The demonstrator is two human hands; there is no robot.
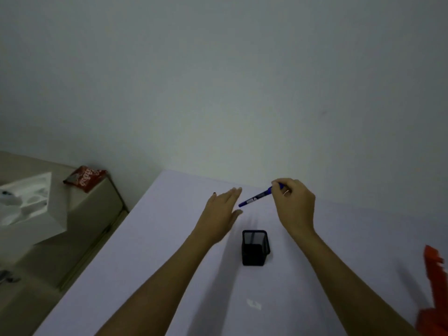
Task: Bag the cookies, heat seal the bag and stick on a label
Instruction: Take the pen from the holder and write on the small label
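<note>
Past the desk's [150, 238] left edge sit one white foam tray [26, 197] and one red packet [84, 178] on a lower surface. On the bare desk top, the left hand [221, 209] hovers with straight fingers spread, near one black mesh pen holder [255, 247] standing between the two forearms. The right hand [294, 204] pinches one blue marker [257, 197] above the desk's far edge, tip toward the left hand; something orange [434, 263] is cut off at the right edge.
</note>
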